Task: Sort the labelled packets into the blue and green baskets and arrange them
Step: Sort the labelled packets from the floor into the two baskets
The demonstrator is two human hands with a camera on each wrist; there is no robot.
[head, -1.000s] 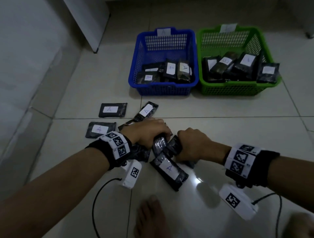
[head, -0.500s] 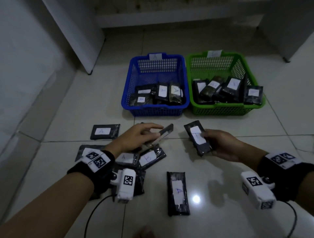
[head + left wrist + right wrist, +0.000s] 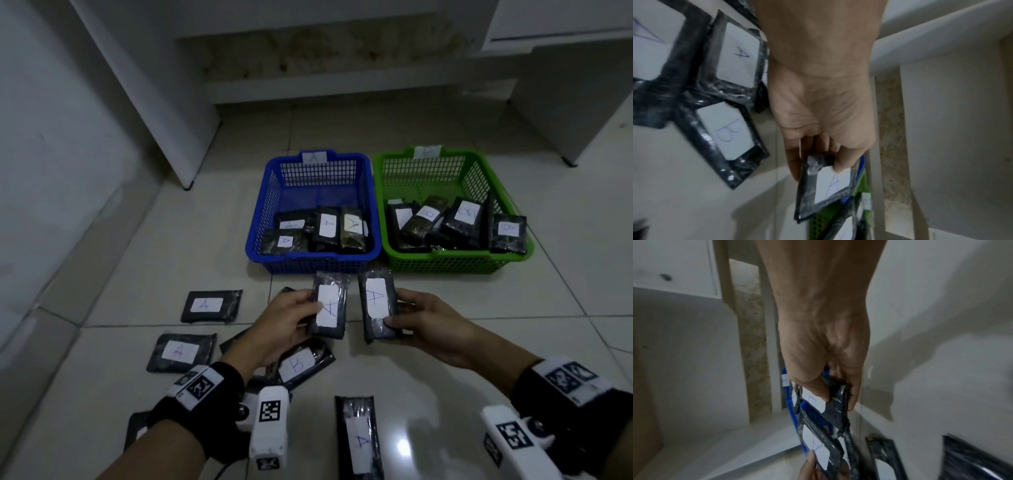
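Note:
My left hand [image 3: 291,322] pinches a black packet labelled A [image 3: 329,308], thumb on its white label; the same packet [image 3: 828,185] shows below the thumb in the left wrist view. Beside it my right hand [image 3: 411,318] grips a second A packet [image 3: 376,305], seen edge-on as a packet [image 3: 836,400] in the right wrist view. Both are held side by side just above the floor, in front of the blue basket [image 3: 260,219] marked A and the green basket [image 3: 513,212], which both hold several packets.
Loose packets lie on the tiled floor: two A packets at the left [image 3: 210,305] [image 3: 181,353], a B packet [image 3: 301,365] under my left wrist, another A packet [image 3: 359,442] near me. White cabinet panels [image 3: 154,96] stand behind the baskets.
Both hands have lifted from the pile, each with a packet, and brought them together label-up in front of the blue basket. The head view has tilted up.

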